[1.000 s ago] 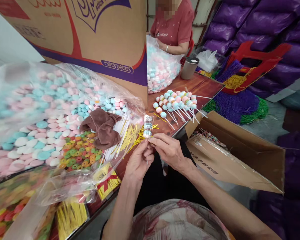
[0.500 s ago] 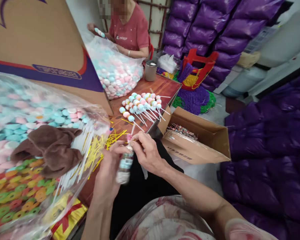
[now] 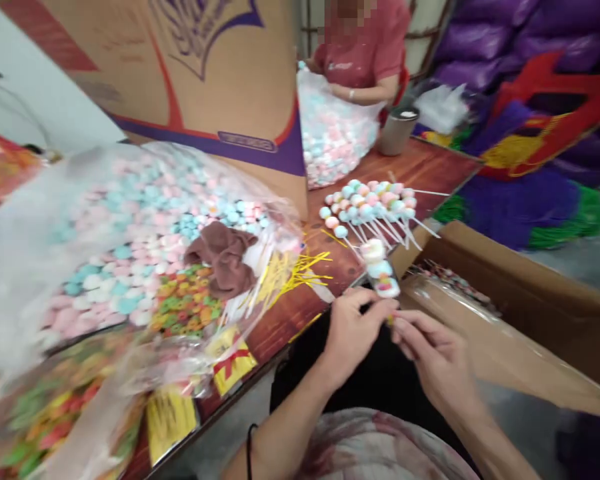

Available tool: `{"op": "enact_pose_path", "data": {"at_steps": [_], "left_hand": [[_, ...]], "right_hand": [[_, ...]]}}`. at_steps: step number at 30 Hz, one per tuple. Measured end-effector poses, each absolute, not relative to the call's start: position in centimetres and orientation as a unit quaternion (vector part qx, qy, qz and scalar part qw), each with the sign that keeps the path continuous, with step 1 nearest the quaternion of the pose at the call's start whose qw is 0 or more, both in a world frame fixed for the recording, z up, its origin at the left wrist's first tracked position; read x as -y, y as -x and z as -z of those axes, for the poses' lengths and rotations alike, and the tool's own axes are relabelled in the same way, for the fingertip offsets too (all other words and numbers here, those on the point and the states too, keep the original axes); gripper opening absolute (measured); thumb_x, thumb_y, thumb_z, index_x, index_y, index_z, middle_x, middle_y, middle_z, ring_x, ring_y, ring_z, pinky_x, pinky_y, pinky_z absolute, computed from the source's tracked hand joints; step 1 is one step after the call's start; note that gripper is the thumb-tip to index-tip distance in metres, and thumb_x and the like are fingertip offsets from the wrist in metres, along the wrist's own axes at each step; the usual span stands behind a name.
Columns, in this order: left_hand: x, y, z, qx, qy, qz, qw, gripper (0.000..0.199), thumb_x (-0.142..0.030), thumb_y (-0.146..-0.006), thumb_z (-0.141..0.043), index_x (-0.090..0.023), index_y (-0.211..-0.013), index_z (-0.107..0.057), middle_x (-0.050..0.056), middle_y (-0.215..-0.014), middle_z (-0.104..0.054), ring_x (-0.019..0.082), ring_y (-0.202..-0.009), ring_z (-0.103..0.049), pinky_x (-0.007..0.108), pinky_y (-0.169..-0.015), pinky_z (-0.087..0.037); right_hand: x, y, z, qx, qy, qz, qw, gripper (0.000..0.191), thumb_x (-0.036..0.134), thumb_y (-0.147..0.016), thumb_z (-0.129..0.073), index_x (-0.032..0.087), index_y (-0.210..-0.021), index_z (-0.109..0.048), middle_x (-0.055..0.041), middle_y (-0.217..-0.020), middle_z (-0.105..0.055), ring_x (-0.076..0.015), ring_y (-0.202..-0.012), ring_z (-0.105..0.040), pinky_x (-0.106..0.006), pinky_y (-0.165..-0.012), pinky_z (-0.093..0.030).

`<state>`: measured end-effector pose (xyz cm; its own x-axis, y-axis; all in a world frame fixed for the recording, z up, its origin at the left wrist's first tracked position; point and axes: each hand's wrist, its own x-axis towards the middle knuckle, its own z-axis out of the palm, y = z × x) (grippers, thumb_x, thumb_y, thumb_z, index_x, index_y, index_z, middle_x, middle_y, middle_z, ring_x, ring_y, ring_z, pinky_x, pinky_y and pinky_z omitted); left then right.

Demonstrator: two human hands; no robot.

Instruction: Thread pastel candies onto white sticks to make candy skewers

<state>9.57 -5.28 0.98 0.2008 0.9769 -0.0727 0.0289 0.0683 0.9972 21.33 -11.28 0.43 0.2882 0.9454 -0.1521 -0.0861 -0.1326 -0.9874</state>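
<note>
A wrapped marshmallow skewer (image 3: pixel 381 270) stands upright above my fingertips, its candy end pointing away from me. My left hand (image 3: pixel 356 327) is closed, pinching its lower end, where a bit of yellow shows. Against the same spot, from the right, my right hand (image 3: pixel 433 340) is closed with thumb and fingers pinched together. Just beyond lies a pile of pink, blue and white marshmallow sticks (image 3: pixel 373 203) on the wooden table (image 3: pixel 285 320). Yellow ties (image 3: pixel 305 267) lie left of my hands.
Bagged marshmallows (image 3: pixel 155 227), gummy rings (image 3: pixel 185 300) and a brown cloth (image 3: pixel 223 260) lie at left. A large carton (image 3: pixel 220 73) stands behind. An open box (image 3: pixel 510 347) sits at right. Across the table a person (image 3: pixel 365 60) sits by another marshmallow bag (image 3: pixel 335 133) and a grey cup (image 3: pixel 398 132).
The view has swung left. The skewer's candy end, which pointed down toward me, now points up and away. My hands have shifted to its lower end.
</note>
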Motion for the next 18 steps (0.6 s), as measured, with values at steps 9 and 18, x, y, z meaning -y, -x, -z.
{"op": "enact_pose_path", "data": {"at_steps": [9, 18], "left_hand": [[0.3, 5.8, -2.0, -0.743, -0.558, -0.366, 0.054, 0.053, -0.031, -0.080, -0.071, -0.022, -0.132, -0.063, 0.016, -0.122, -0.053, 0.029, -0.107, -0.059, 0.042, -0.091, -0.047], [-2.3, 10.7, 0.2, -0.786, -0.521, -0.331, -0.033, 0.032, -0.035, -0.091, -0.047, -0.016, -0.086, -0.073, 0.010, -0.082, -0.069, 0.023, -0.076, -0.060, 0.033, -0.074, -0.041]], "right_hand": [[6.0, -26.9, 0.3, 0.150, 0.538, -0.470, 0.683, 0.021, 0.044, -0.075, -0.073, 0.023, -0.080, -0.074, -0.0052, -0.080, -0.062, -0.0086, -0.050, -0.035, -0.030, -0.049, -0.033], [3.5, -11.3, -1.4, 0.661, 0.468, -0.373, 0.453, 0.017, 0.026, -0.095, -0.053, 0.019, -0.099, -0.068, -0.0015, -0.086, -0.072, -0.0133, -0.071, -0.063, -0.025, -0.064, -0.048]]}}
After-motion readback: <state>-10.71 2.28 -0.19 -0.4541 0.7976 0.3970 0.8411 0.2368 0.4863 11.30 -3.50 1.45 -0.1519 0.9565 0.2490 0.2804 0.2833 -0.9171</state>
